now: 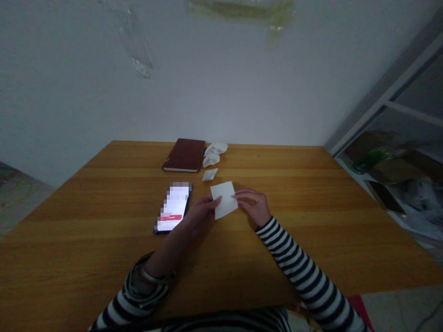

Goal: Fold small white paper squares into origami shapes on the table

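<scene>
A small white square of paper is held just above the wooden table in front of me. My left hand pinches its left edge with thumb and fingers closed. My right hand grips its right edge the same way. Both arms wear black-and-white striped sleeves. A lit phone lies flat just left of my left hand. Three small folded white paper pieces sit beyond the sheet, towards the far edge.
A closed dark red notebook lies near the table's far edge, left of the folded papers. A pale wall rises behind the table. A window frame and cluttered sill stand at the right.
</scene>
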Demonstrator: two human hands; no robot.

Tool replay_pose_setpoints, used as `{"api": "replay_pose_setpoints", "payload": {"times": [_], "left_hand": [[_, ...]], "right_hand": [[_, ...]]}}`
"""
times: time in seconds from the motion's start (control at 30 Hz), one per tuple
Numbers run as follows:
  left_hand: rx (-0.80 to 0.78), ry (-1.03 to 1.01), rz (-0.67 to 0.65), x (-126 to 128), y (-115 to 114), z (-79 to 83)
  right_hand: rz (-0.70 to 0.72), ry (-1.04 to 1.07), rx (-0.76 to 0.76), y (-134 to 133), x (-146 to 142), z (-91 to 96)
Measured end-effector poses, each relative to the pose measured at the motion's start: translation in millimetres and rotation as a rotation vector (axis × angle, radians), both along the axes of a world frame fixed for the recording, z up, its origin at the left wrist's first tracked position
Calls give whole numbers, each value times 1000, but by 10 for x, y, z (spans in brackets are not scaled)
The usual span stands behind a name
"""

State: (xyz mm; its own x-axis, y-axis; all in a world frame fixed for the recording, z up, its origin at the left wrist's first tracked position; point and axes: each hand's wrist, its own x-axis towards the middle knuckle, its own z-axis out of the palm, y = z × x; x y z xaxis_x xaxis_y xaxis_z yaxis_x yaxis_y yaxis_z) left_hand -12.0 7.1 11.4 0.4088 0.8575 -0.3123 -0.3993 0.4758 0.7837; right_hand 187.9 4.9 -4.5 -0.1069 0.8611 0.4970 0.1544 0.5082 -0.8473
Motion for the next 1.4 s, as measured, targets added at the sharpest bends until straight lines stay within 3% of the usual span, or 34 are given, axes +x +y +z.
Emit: {"api": "replay_pose_setpoints", "payload": {"times": [0.23,0.53,0.83,1.2,1.4], "left_hand": [[-24,-1,-60,-2,-32,35],[-65,29,-76,-65,-20,84],[-73,-56,-82,12,-45,50],[120,105,-47,54,-35,-44],[81,73,0,60,22,-94]], "right_hand": [[-98,48,-4,-34,-55,-10],[-5,-38,50,-50,14,55],[-56,17,-13,-54,-55,36],[-103,18,-221,2,-98,-73],[-90,12,-217,0,-91,-56]]}}
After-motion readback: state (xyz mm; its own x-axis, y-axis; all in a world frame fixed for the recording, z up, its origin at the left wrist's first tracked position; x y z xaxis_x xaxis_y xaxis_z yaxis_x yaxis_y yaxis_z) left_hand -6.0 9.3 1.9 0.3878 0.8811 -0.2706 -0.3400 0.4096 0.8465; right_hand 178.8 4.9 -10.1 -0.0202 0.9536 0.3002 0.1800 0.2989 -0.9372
